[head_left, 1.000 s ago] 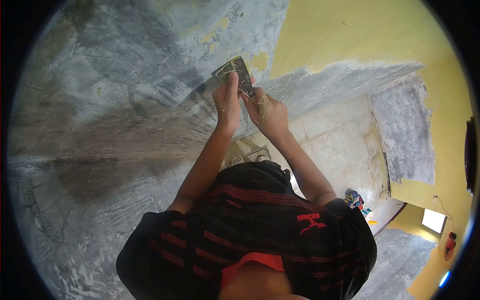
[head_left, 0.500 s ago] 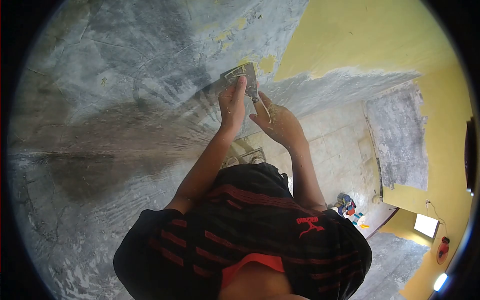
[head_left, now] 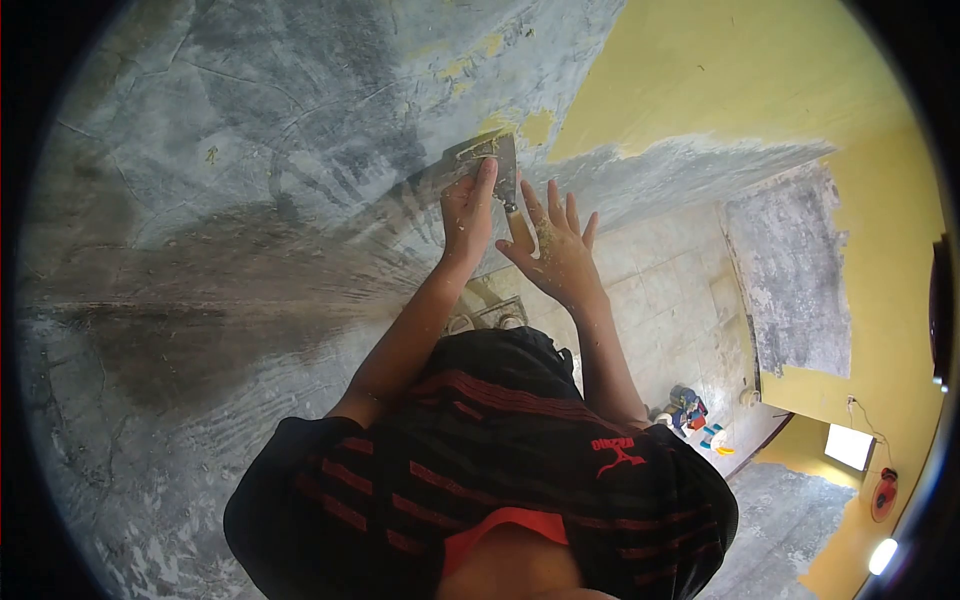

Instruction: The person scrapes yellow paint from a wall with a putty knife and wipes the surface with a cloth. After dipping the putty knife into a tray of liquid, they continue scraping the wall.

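A scraper with a wide metal blade (head_left: pixel 505 170) and a light wooden handle (head_left: pixel 520 232) is held up against the grey, patchy wall (head_left: pixel 340 110). My left hand (head_left: pixel 467 212) grips the blade, its thumb lying on the metal. Beside the handle, my right hand (head_left: pixel 560 245) is spread with its fingers stretched out, and yellowish crumbs cling to its back. The handle lies near the right thumb; whether they touch is not clear. Yellow paint bits show along the blade's top edge.
Yellow paint (head_left: pixel 700 80) covers the wall at the upper right. Pale floor tiles (head_left: pixel 660 300) lie below. A pile of coloured items (head_left: pixel 686 408) sits on the floor at the right. A red fan (head_left: pixel 884 495) and a bright window (head_left: pixel 848 447) are at the far right.
My right hand has opened off the handle, its fingers now spread. My left hand still holds the blade, which has shifted slightly.
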`<state>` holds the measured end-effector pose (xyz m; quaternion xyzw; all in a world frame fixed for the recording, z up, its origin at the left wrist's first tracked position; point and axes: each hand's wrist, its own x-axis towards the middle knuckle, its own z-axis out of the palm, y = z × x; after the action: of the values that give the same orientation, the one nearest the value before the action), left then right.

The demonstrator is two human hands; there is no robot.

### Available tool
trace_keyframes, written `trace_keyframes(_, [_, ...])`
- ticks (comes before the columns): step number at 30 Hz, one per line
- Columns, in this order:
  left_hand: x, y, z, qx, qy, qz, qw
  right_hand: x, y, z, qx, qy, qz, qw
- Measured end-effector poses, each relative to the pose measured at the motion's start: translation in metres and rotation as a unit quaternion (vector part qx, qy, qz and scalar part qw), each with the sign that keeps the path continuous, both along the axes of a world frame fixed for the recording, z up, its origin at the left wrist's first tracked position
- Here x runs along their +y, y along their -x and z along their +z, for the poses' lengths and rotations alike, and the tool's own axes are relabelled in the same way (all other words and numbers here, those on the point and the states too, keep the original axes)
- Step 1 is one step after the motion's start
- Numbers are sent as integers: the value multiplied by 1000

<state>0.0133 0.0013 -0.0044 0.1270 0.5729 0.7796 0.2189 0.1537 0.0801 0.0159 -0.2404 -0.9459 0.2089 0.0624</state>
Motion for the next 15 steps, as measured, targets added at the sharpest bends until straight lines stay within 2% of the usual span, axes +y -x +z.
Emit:
trace_keyframes(3, [-2,-2,3,9,5,3,1000,-4,0,-5,19,-16,-11,1000])
trace_keyframes(5, [-5,-3,4,16,50,0,999,-7,1,-4,36,-17,-22,999])
trace_keyframes(8, [1,1,-16,8,32,6,999,-12,1,-6,57,-17,-24,998])
trace_keyframes(15, [5,0,-18,22,0,5,1000,-15,6,-16,34,-1,-25,999])
